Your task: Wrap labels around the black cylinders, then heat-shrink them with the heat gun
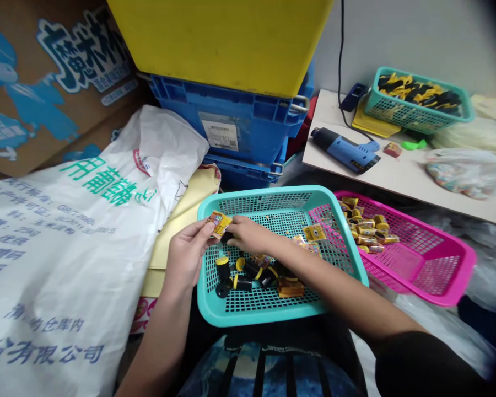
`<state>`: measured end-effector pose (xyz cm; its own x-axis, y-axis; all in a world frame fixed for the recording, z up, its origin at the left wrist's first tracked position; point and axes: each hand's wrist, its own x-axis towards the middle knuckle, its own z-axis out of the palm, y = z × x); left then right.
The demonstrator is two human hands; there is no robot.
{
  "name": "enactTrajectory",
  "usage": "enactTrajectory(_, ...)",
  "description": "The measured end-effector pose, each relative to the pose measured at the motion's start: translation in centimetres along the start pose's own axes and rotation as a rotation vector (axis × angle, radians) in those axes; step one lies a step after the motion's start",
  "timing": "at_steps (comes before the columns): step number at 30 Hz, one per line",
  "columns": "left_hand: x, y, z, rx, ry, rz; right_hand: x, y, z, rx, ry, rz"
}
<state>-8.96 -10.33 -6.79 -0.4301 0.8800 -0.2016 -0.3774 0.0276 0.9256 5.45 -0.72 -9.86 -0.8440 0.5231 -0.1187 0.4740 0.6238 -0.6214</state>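
Pinched between thumb and fingers, a yellow printed plastic sleeve (220,223) is in my left hand (187,248), over the left side of the turquoise basket (283,320). My right hand (250,236) is beside it, its fingers closed on a small black container (226,237) that they partly hide. Below both hands, several black containers with yellow lids (243,283) lie in the basket. Flat yellow sleeves (314,232) rest on its right side, partly behind my right forearm. An orange folded stack of sleeves (290,288) is near the front.
To the right, a pink basket (430,270) holds several sleeved containers. A blue heat gun (347,150) lies on the white table (413,182), near another turquoise basket (417,113) of black and yellow pieces. Blue crates (173,102) stand ahead; a white sack (66,264) is at left.
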Motion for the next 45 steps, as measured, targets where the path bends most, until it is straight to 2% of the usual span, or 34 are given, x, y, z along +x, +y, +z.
enactTrajectory(2, -0.1, -0.2, -0.5, 0.058, -0.036, -0.011, -1.9, -0.1, -1.9, 0.181, 0.132, 0.065)
enactTrajectory(6, -0.2, -0.4, -0.7, 0.174, -0.187, -0.083, -6.2, -0.6, -5.0, 0.825, 0.452, 0.173)
enactTrajectory(9, -0.3, -0.3, -0.1, 0.193, -0.276, -0.11, -7.9, -1.2, -5.4, 1.027, 0.494, 0.195)
enactTrajectory(15, -0.8, 0.2, 1.0, 0.189, -0.328, -0.093, -7.9, -1.3, -5.0, 1.012, 0.38, 0.214)
enactTrajectory(18, -1.1, 0.4, 1.2, 0.232, -0.331, -0.105, -7.9, -1.1, -5.1, 0.935, 0.341, 0.23)
enactTrajectory(21, -1.3, 0.5, 1.7, 0.267, -0.328, -0.149, -8.0, -1.3, -4.9, 0.79, 0.355, 0.216)
enactTrajectory(24, -1.5, 0.5, 2.3, 0.268, -0.326, -0.168, -7.9, -1.7, -4.1, 0.743, 0.416, 0.192)
enactTrajectory(26, -1.7, 0.4, 2.6, 0.257, -0.335, -0.143, -7.9, -1.8, -3.3, 0.791, 0.45, 0.198)
enactTrajectory(29, -2.0, 0.0, 3.1, 0.193, -0.343, -0.111, -8.1, -2.0, -2.3, 0.991, 0.437, 0.161)
enactTrajectory(33, -2.6, -0.5, 3.9, 0.07, -0.371, -0.111, -8.1, -2.3, -1.6, 1.387, 0.294, 0.11)
enactTrajectory(35, -2.9, -0.7, 4.3, 0.027, -0.383, -0.106, -8.0, -2.4, -1.2, 1.516, 0.226, 0.104)
enactTrajectory(39, -3.2, -1.0, 4.8, -0.006, -0.401, -0.136, -7.7, -2.1, -0.7, 1.464, 0.276, 0.088)
enactTrajectory(43, -3.3, -0.9, 4.7, -0.018, -0.411, -0.154, -8.4, -1.3, -1.1, 1.389, 0.291, 0.061)
enactTrajectory(45, -3.3, -0.7, 4.6, -0.016, -0.418, -0.18, -9.0, -1.3, -1.6, 1.237, 0.37, 0.06)
